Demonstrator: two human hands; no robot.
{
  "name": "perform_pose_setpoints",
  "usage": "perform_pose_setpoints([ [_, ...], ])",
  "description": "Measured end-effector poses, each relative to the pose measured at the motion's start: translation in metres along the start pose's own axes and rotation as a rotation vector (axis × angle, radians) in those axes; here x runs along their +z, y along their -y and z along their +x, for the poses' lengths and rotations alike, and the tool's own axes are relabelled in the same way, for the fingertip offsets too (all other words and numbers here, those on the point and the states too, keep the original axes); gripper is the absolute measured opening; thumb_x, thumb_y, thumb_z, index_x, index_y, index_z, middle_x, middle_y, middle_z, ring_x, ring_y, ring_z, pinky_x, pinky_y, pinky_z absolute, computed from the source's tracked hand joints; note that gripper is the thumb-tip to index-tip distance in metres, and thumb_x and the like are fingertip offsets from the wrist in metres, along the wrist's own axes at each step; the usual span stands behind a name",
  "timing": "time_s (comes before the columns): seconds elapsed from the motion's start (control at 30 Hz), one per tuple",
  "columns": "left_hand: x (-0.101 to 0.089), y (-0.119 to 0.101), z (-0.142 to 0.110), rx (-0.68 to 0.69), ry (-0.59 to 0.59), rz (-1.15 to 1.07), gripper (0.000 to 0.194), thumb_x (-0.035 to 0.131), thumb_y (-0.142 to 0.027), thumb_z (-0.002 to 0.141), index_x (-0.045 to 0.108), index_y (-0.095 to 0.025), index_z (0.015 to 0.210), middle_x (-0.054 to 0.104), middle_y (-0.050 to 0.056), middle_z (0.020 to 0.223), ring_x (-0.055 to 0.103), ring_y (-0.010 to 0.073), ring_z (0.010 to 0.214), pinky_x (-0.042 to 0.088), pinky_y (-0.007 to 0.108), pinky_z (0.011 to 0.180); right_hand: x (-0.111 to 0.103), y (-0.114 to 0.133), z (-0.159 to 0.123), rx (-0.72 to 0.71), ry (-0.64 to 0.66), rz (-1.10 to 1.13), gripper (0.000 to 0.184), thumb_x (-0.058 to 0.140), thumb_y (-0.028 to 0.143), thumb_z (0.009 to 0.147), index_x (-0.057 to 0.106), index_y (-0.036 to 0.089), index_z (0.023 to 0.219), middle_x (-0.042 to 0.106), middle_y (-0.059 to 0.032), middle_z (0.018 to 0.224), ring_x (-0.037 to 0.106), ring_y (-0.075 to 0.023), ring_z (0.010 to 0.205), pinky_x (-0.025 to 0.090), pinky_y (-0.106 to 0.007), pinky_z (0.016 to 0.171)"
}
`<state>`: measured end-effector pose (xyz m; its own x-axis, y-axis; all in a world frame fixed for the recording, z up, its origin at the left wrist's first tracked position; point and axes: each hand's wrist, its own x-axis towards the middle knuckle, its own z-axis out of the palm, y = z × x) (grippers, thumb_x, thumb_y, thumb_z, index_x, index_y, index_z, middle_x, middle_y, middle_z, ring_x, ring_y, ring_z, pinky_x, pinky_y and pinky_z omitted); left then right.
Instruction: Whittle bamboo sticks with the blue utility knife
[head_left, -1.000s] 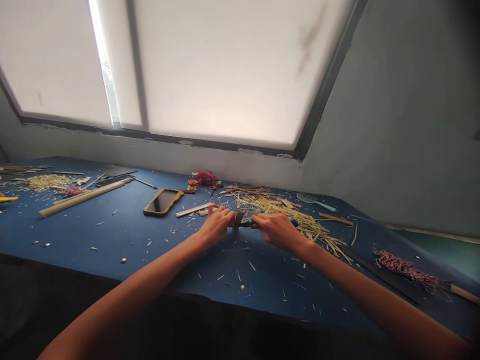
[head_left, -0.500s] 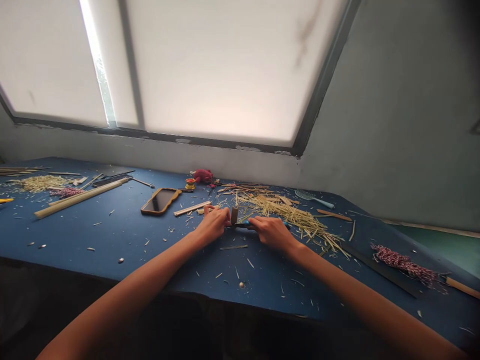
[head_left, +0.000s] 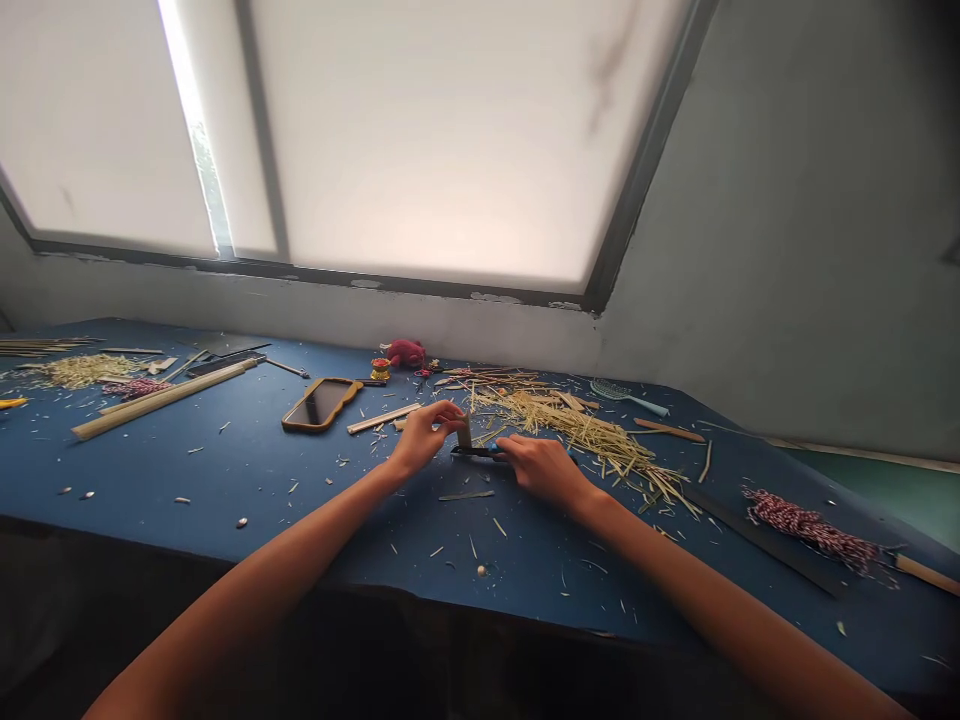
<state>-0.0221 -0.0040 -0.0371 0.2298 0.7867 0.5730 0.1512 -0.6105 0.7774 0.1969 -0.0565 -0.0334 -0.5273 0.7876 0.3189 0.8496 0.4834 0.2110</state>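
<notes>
My left hand (head_left: 426, 436) pinches the upper part of a short, flat wooden piece (head_left: 465, 432) that stands upright above the blue table (head_left: 315, 545). My right hand (head_left: 541, 466) is closed around the blue handle of a utility knife (head_left: 480, 454). Its dark blade points left and lies across the foot of the wooden piece. Whether the blade cuts into the wood is too small to tell. A heap of thin straw-coloured strips (head_left: 592, 430) spreads behind and to the right of my right hand.
Left of my hands lie a yellow-framed mirror or phone (head_left: 321, 404) and a long bamboo stick (head_left: 165, 398). A red figure (head_left: 405, 352) sits near the wall. To the right are a hairbrush (head_left: 628, 396) and a bundle of red-white cord (head_left: 814, 532). Shavings litter the tabletop.
My left hand has shifted up to the top of the wooden piece, its fingers now higher. More of the knife blade shows at the foot. My right hand has barely moved.
</notes>
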Motion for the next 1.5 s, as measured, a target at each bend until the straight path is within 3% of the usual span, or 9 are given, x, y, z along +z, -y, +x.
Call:
perform_pose_setpoints([
  [0.1,-0.011,-0.008,0.008,0.008,-0.192,-0.136,0.018,0.060,-0.033,0.080,0.062,-0.017,0.088,0.067,0.003,0.084,0.063,0.0160,0.080,0.048,0.028,0.075,0.000,0.001,0.000,-0.001,0.005,-0.005,0.020,0.039,0.024,0.095,0.057,0.019,0.089,0.064,-0.0022,0.080,0.059,-0.0122,0.065,0.023,-0.025,0.054],
  [0.17,-0.019,-0.011,0.013,-0.001,-0.259,-0.180,0.022,0.062,-0.036,0.078,0.061,-0.017,0.090,0.067,0.004,0.087,0.063,0.0162,0.082,0.048,0.028,0.076,0.001,0.001,0.000,-0.012,-0.009,-0.005,0.019,0.039,0.024,0.095,0.056,0.019,0.089,0.064,-0.0023,0.081,0.059,-0.0122,0.066,0.024,-0.025,0.054],
  [0.33,-0.023,-0.009,0.010,-0.090,-0.097,-0.152,0.030,0.064,-0.040,0.077,0.060,-0.016,0.095,0.067,0.005,0.089,0.064,0.0184,0.086,0.048,0.031,0.079,0.005,-0.002,-0.005,-0.060,-0.068,-0.015,0.020,0.039,0.024,0.095,0.057,0.018,0.089,0.063,-0.0030,0.079,0.057,-0.0130,0.068,0.029,-0.025,0.057],
  [0.47,-0.018,-0.012,0.002,-0.093,0.061,-0.106,0.032,0.062,-0.038,0.081,0.060,-0.018,0.104,0.066,0.006,0.091,0.064,0.0187,0.089,0.049,0.030,0.079,-0.005,-0.007,-0.011,-0.144,-0.191,0.034,0.021,0.037,0.025,0.096,0.056,0.018,0.099,0.063,-0.0035,0.081,0.055,-0.0140,0.071,0.034,-0.025,0.065],
  [0.67,-0.007,-0.013,-0.005,-0.054,0.294,-0.145,0.035,0.064,-0.037,0.080,0.060,-0.017,0.108,0.067,0.007,0.096,0.065,0.0193,0.091,0.049,0.034,0.086,-0.024,-0.008,-0.016,-0.050,-0.418,0.209,0.020,0.040,0.029,0.096,0.052,0.017,0.107,0.064,-0.0060,0.091,0.057,-0.0144,0.080,0.038,-0.025,0.072],
  [0.87,0.000,-0.008,-0.006,-0.111,0.314,-0.147,0.037,0.068,-0.038,0.076,0.061,-0.014,0.103,0.069,0.008,0.093,0.066,0.0223,0.093,0.049,0.035,0.086,-0.021,-0.009,-0.014,0.016,-0.388,0.213,0.023,0.039,0.033,0.096,0.054,0.018,0.106,0.067,-0.0071,0.094,0.061,-0.0163,0.081,0.040,-0.025,0.069],
  [1.33,-0.001,-0.006,-0.007,-0.055,0.346,-0.114,0.035,0.065,-0.038,0.079,0.063,-0.015,0.105,0.069,0.008,0.097,0.066,0.0218,0.093,0.050,0.035,0.086,-0.017,-0.003,-0.012,0.032,-0.362,0.121,0.026,0.037,0.032,0.097,0.057,0.018,0.106,0.068,-0.0072,0.095,0.063,-0.0173,0.083,0.040,-0.026,0.069],
  [1.43,-0.005,-0.015,-0.006,-0.020,0.358,-0.078,0.038,0.067,-0.038,0.077,0.062,-0.018,0.110,0.067,0.008,0.107,0.063,0.0215,0.100,0.047,0.035,0.091,-0.018,-0.002,-0.012,0.034,-0.352,0.135,0.026,0.037,0.032,0.097,0.057,0.018,0.106,0.068,-0.0064,0.095,0.063,-0.0169,0.082,0.040,-0.025,0.068],
  [1.5,-0.009,-0.024,-0.005,0.046,0.287,-0.029,0.044,0.068,-0.038,0.076,0.060,-0.021,0.116,0.064,0.007,0.116,0.060,0.0209,0.107,0.045,0.035,0.094,-0.020,-0.001,-0.011,0.029,-0.338,0.154,0.026,0.037,0.031,0.097,0.056,0.018,0.108,0.068,-0.0064,0.097,0.062,-0.0168,0.083,0.040,-0.026,0.068],
])
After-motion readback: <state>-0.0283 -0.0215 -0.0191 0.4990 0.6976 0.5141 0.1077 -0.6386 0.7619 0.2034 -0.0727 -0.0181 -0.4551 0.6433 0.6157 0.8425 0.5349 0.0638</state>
